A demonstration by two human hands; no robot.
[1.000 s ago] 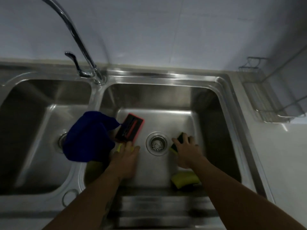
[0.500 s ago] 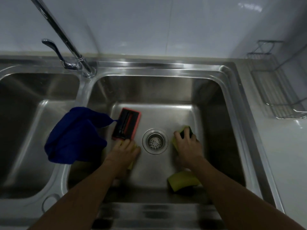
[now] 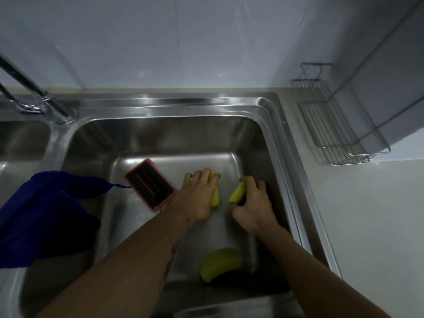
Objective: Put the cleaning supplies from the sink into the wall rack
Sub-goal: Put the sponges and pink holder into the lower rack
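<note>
Both my hands are down in the right basin of the steel sink. My left hand grips a yellow sponge near the basin's middle. Just to its right, my right hand grips a second yellow sponge with a dark backing. A third yellow sponge lies at the basin's near edge between my forearms. A red-rimmed black scrub pad lies flat on the basin floor left of my left hand. The wire wall rack hangs on the right wall, with nothing in it.
A blue cloth is draped over the divider between the two basins. The faucet rises at the back left. A white counter lies right of the sink, below the rack.
Both hands have lifted their sponges off the basin floor and come closer together. The view has shifted right, so the drain is hidden and the rack is more in view.
</note>
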